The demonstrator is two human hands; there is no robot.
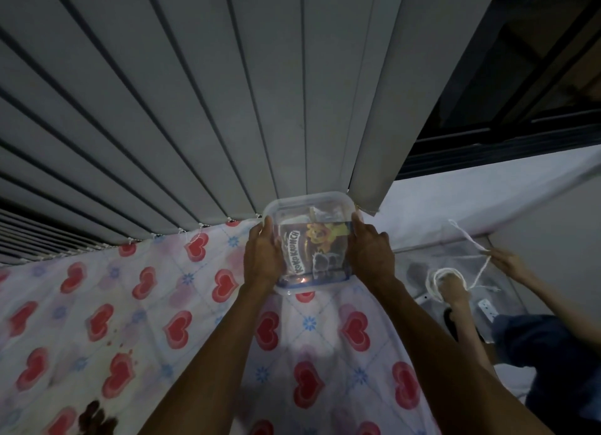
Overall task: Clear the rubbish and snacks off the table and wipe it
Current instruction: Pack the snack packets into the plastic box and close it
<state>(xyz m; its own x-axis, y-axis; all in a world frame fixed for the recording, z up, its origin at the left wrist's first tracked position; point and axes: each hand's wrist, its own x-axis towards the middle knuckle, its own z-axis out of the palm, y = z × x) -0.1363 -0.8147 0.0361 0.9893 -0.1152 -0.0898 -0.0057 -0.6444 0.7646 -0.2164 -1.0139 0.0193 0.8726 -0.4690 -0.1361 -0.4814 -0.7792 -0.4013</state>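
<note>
Between both hands: clear snack container [312,239], above heart-print sheet [130,304].
Left hand [263,255] clasps its left wall, right hand [369,254] its right wall; blinds [195,109] beyond.

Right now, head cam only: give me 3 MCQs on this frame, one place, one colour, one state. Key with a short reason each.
1. Where is the clear plastic container?
A. Held over the bedspread by the blinds
B. On the floor
C. Inside a cupboard

2. What colour are the hearts on the bedspread?
A. Green
B. Red
C. Black

3. How is the container held?
A. Left hand alone
B. Nobody touches it
C. Left hand and right hand grip opposite sides

Answers:
1 A, it sits between the hands above the bedspread, its far edge at the foot of the vertical blinds.
2 B, every heart is red.
3 C, one hand clasps each side.
</note>
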